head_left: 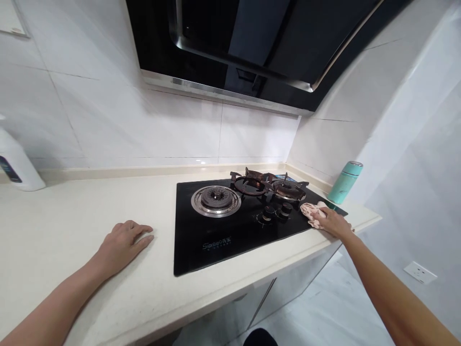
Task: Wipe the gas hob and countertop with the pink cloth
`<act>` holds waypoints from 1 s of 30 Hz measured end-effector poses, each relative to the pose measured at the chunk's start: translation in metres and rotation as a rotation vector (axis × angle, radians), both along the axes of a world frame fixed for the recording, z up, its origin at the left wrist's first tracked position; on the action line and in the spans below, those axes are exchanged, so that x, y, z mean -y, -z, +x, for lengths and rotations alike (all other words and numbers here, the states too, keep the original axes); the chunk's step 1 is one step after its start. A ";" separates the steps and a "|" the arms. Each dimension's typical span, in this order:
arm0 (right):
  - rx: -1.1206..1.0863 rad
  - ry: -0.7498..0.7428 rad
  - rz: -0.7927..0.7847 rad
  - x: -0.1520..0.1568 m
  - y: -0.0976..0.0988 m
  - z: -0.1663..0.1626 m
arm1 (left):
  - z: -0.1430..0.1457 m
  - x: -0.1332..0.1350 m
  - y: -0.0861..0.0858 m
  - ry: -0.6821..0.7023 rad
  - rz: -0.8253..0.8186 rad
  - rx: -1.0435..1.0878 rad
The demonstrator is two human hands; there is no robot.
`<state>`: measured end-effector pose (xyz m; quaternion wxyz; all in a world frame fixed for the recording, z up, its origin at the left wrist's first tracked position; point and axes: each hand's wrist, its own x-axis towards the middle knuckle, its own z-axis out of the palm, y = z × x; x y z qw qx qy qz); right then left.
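A black glass gas hob (216, 250) is set into the cream countertop (72, 211). My right hand (333, 222) presses a crumpled pink cloth (312, 211) onto the hob's right edge, fingers closed over it. My left hand (124, 242) lies flat on the countertop left of the hob, fingers stretched out and holding nothing. The left burner (216, 200) is bare. Two rusty pan supports (268, 185) are stacked over the right burner. Two black knobs (277, 211) sit at the hob's middle front.
A teal flask (345, 182) stands at the counter's right end, just behind my right hand. A white bottle (16, 166) stands at the far left by the tiled wall. A black extractor hood (252, 43) hangs overhead. The counter's front edge drops to the floor (324, 312).
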<state>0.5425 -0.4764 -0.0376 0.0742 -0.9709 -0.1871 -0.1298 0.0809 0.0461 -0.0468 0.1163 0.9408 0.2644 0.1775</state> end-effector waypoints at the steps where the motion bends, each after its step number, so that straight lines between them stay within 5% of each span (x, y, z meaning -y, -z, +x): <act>1: -0.011 -0.004 0.015 -0.002 0.002 -0.008 | 0.000 0.002 -0.002 -0.001 -0.001 -0.010; 10: -0.003 -0.180 0.112 -0.065 0.016 -0.125 | 0.004 0.016 -0.008 -0.019 0.079 -0.061; 14: 0.042 -0.374 0.194 -0.114 0.022 -0.210 | -0.003 0.032 -0.018 -0.049 0.071 -0.099; 19: 0.065 -0.682 0.430 -0.169 0.027 -0.305 | -0.039 0.065 -0.035 0.077 -0.105 -0.128; 25: -0.005 -1.166 0.347 -0.210 0.025 -0.399 | -0.095 0.094 -0.003 0.135 0.033 0.072; 30: -0.003 -1.278 0.175 -0.239 0.016 -0.443 | -0.121 0.099 0.012 0.059 0.120 0.113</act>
